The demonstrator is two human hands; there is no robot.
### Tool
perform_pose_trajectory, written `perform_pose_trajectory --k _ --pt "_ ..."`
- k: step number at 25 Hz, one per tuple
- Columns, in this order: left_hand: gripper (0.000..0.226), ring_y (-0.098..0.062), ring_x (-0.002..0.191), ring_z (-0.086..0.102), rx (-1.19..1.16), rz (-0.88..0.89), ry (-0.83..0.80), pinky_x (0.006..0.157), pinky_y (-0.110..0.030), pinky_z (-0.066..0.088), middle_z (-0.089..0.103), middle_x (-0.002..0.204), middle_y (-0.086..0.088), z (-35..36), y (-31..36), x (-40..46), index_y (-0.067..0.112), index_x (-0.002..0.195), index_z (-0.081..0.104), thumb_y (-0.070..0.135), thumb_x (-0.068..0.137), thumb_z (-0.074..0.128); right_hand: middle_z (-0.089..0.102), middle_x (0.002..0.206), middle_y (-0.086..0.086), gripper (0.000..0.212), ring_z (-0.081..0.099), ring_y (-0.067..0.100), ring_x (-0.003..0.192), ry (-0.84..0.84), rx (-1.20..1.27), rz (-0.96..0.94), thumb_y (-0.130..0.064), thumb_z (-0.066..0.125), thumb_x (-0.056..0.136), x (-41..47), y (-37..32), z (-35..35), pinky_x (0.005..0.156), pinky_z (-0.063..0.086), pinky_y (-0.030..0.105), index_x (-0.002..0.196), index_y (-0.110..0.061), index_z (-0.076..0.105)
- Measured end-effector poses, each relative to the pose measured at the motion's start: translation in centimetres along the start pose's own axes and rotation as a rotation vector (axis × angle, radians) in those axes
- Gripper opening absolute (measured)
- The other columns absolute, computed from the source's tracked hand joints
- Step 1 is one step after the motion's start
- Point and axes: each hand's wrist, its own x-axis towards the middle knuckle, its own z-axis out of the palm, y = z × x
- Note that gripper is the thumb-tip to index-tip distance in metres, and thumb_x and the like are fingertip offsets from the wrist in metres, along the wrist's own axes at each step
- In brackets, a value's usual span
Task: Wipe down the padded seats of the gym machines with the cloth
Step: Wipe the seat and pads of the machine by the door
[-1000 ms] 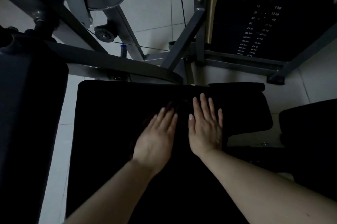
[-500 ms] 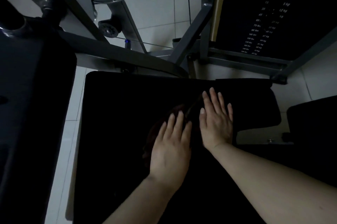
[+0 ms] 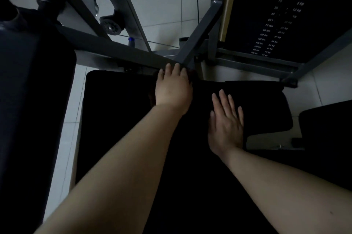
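Cloth point(image 3: 152, 90), barely discernible in the dark, is pressed under the left hand point(image 3: 172, 86), fingers together, at the padded seat point(image 3: 118, 119)'s far edge; the right hand point(image 3: 226, 123) rests flat, fingers slightly spread. Wiping is judged under way; other seats remain.

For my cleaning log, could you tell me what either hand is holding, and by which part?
Neither visibly grips anything: the right hand lies flat on the black seat; the left hand presses at its far edge, cloth indiscernible.

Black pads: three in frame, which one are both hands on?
The centre seat pad. The left hand reaches its far edge and the right hand lies flat on it. The left pad and right-edge pad go untouched.
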Motion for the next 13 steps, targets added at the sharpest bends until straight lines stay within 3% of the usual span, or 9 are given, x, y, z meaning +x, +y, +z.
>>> perform_pose_trajectory --k 3,7,10,13 --pt "0.057 -0.029 0.147 0.002 0.1 0.047 0.035 0.113 -0.057 0.007 0.006 0.16 -0.002 1.5 0.6 -9.0 0.017 0.15 0.018 0.034 0.099 0.035 0.013 0.159 -0.008 0.064 0.009 0.012 0.146 -0.022 -0.023 0.015 -0.042 0.005 0.089 0.1 -0.3 -0.2 0.117 0.004 0.038 0.149 -0.028 0.025" --pt "0.055 -0.029 0.146 0.01 0.034 0.285 -0.064 0.113 -0.053 0.012 0.019 0.157 -0.007 4.2 -0.8 -22.6 0.011 0.134 0.052 0.031 0.084 0.041 0.011 0.159 -0.008 0.064 0.007 0.012 0.146 -0.035 -0.026 0.022 -0.042 0.005 0.09 0.0 -0.3 -0.3 0.118 0.002 0.038 0.15 -0.028 0.023" --pt "0.051 -0.027 0.143 0.019 0.034 0.273 -0.045 0.117 -0.042 0.016 0.016 0.157 -0.017 3.6 -1.4 -21.1 0.009 0.135 0.05 0.028 0.088 0.044 0.011 0.159 -0.008 0.063 0.007 0.012 0.146 -0.025 -0.04 0.026 -0.041 0.007 0.09 0.0 -0.5 -0.2 0.118 0.003 0.038 0.149 -0.028 0.024" --pt "0.052 -0.025 0.146 0.007 -0.027 0.078 0.074 0.117 -0.037 0.01 0.001 0.158 -0.016 1.1 -1.2 -11.5 0.008 0.148 0.028 0.019 0.098 0.038 0.012 0.159 -0.008 0.064 0.007 0.012 0.146 -0.022 -0.032 0.029 -0.042 0.006 0.089 0.1 -0.4 -0.3 0.118 0.003 0.038 0.149 -0.028 0.023"
